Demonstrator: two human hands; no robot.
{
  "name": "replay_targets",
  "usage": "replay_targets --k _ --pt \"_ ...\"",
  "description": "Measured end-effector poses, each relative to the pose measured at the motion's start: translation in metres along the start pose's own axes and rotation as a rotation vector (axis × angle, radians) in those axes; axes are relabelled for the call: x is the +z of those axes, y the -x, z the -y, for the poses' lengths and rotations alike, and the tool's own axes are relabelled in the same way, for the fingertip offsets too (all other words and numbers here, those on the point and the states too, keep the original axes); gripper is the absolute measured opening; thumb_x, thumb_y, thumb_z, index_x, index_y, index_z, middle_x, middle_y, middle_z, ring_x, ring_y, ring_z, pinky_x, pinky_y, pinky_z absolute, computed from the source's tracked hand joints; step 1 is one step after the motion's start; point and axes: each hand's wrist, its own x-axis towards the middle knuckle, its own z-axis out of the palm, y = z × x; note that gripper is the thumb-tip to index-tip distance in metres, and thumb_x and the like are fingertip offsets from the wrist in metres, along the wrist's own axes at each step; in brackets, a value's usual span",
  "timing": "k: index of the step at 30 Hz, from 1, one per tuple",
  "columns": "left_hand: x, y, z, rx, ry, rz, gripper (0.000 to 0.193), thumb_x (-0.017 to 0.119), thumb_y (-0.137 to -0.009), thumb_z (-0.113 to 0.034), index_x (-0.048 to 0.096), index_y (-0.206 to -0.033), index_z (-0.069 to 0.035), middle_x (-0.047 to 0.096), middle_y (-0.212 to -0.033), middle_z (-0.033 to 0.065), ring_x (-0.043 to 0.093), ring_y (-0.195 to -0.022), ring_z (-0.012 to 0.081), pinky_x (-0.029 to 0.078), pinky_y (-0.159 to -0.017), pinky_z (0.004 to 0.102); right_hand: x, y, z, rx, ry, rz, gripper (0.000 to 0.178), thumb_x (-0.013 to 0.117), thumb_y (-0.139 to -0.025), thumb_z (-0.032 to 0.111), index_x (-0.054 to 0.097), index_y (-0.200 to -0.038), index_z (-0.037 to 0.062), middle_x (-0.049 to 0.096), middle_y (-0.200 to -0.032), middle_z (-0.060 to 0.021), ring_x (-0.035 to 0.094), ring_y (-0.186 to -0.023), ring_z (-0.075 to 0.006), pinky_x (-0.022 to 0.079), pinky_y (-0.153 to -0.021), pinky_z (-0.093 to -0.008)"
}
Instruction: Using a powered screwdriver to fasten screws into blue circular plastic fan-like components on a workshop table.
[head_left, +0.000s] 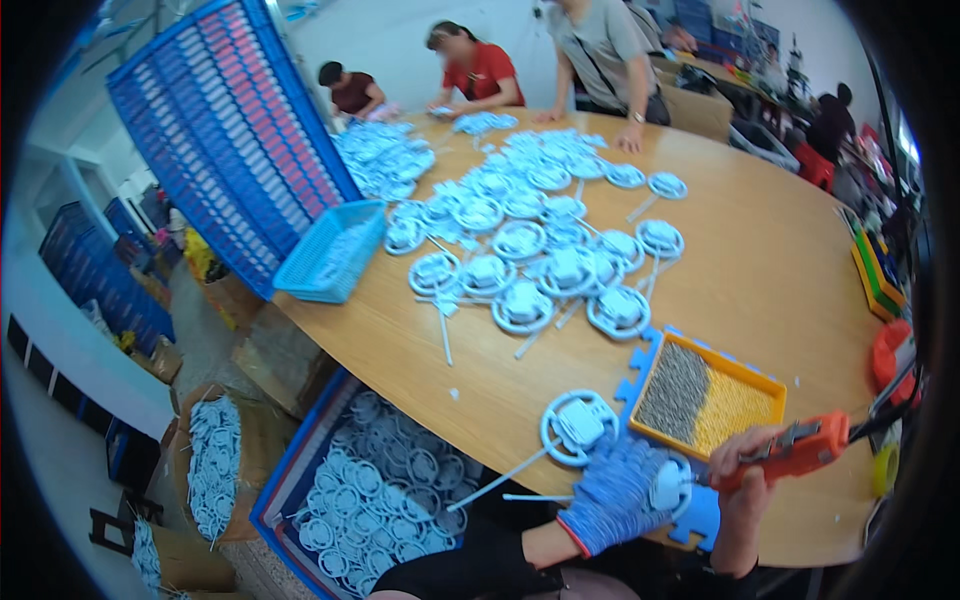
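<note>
My left hand (618,492), in a blue knitted glove, is closed around a light blue round plastic part (671,487) at the table's near edge. In my bare right hand (745,482) is an orange power screwdriver (803,449), its tip end pointing at that part; whether the bit touches it I cannot tell. Just beyond the glove lies another light blue ring-shaped part (580,424) with a long thin stem. A yellow tray (735,362) behind my hands holds grey screws (676,388) on its left and yellowish ones (733,408) on its right, on a blue foam mat (622,400).
Many similar parts (520,240) are heaped across the wooden table (745,255). A blue basket (330,255) stands at its left edge beside a tall blue crate (235,140). Below left, a bin (385,490) is full of parts. Several people are around the far side.
</note>
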Motion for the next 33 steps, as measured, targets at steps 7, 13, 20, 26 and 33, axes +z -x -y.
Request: replay_targets --k 7,13,20,26,33 --pt "-0.015 0.009 -0.02 -0.06 -0.124 0.142 0.057 0.068 -0.071 -0.048 0.056 -0.115 -0.013 0.054 -0.108 0.0114 0.048 -0.112 0.0293 0.024 -0.106 0.0511 -0.004 -0.001 -0.008 0.067 -0.088 0.101 0.042 0.075 -0.078 0.029 0.043 -0.092 0.0054 0.049 -0.062 -0.0045 0.049 -0.049 -0.0147 0.04 -0.043 -0.0255" --pt "0.022 -0.009 -0.009 0.14 -0.119 -0.106 0.06 0.065 -0.072 -0.039 0.053 -0.123 -0.009 0.052 -0.119 0.0178 0.045 -0.118 0.0352 0.029 -0.102 0.0507 -0.01 -0.003 0.001 0.238 -0.007 -0.014 0.029 0.059 -0.065 -0.005 0.046 -0.089 0.0039 0.051 -0.061 -0.0061 0.054 -0.053 -0.0175 0.042 -0.046 -0.0276" --pt "-0.019 0.047 -0.003 0.058 -0.214 -0.152 0.047 0.08 -0.058 -0.044 0.062 -0.089 -0.014 0.053 -0.085 0.0095 0.055 -0.08 0.0268 0.037 -0.087 0.049 -0.026 -0.039 0.035 -0.101 0.01 0.06 0.025 0.061 -0.085 0.016 0.049 -0.102 0.0023 0.052 -0.068 -0.0073 0.05 -0.056 -0.0145 0.038 -0.048 -0.0252" --pt "-0.041 0.148 0.045 -0.426 -0.518 0.378 0.062 0.082 -0.055 -0.039 0.059 -0.102 -0.007 0.052 -0.105 0.0171 0.05 -0.1 0.0372 0.04 -0.088 0.0466 -0.073 -0.04 0.017 -0.115 0.119 -0.096 0.035 0.067 -0.085 0.027 0.049 -0.102 0.0018 0.053 -0.071 -0.0048 0.052 -0.06 -0.0141 0.041 -0.054 -0.0256" --pt "-0.044 0.109 0.035 0.011 -0.152 0.138 0.074 0.082 -0.06 -0.026 0.05 -0.122 0.001 0.051 -0.116 0.0221 0.049 -0.11 0.0383 0.04 -0.092 0.0489 -0.077 -0.035 0.005 0.005 0.256 -0.131 0.039 0.069 -0.084 0.035 0.049 -0.099 0.0043 0.052 -0.069 -0.0036 0.052 -0.059 -0.0138 0.041 -0.054 -0.0257"
